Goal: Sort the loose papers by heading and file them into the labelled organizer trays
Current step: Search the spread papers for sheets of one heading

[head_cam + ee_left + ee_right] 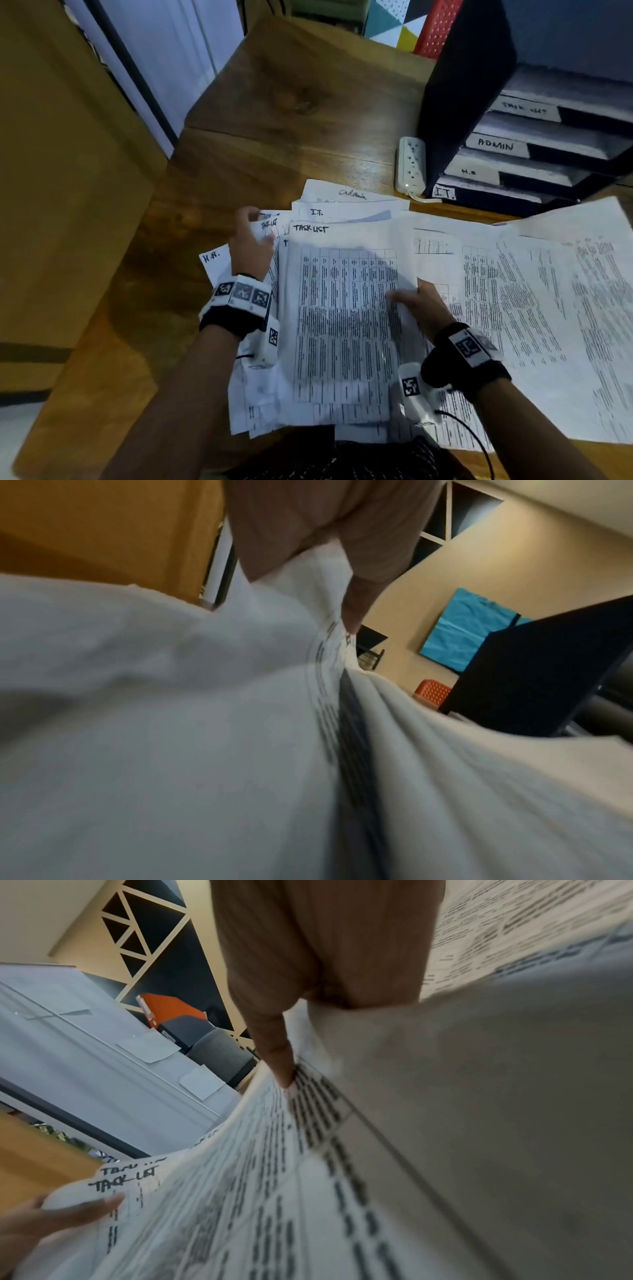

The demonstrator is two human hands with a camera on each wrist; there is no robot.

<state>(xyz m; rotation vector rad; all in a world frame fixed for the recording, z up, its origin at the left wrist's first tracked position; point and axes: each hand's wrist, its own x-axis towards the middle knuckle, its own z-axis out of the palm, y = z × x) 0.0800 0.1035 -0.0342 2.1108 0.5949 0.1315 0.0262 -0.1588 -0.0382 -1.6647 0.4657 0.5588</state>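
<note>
Beside organizer trays, white power strip.

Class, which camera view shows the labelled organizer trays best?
The head view: the organizer trays stand at the desk's far right, labels TASK LIST, ADMIN, H.R, I.T. readable. The left wrist view shows only their dark side panel; the right wrist view shows none.

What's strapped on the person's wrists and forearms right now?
Both forearms are bare, with no sleeves. The left hand and right hand each have a black wrist strap carrying a white block with square black-and-white tags. A white camera unit, also tagged, hangs under each wrist. A thin black cable trails from the right one.
</note>
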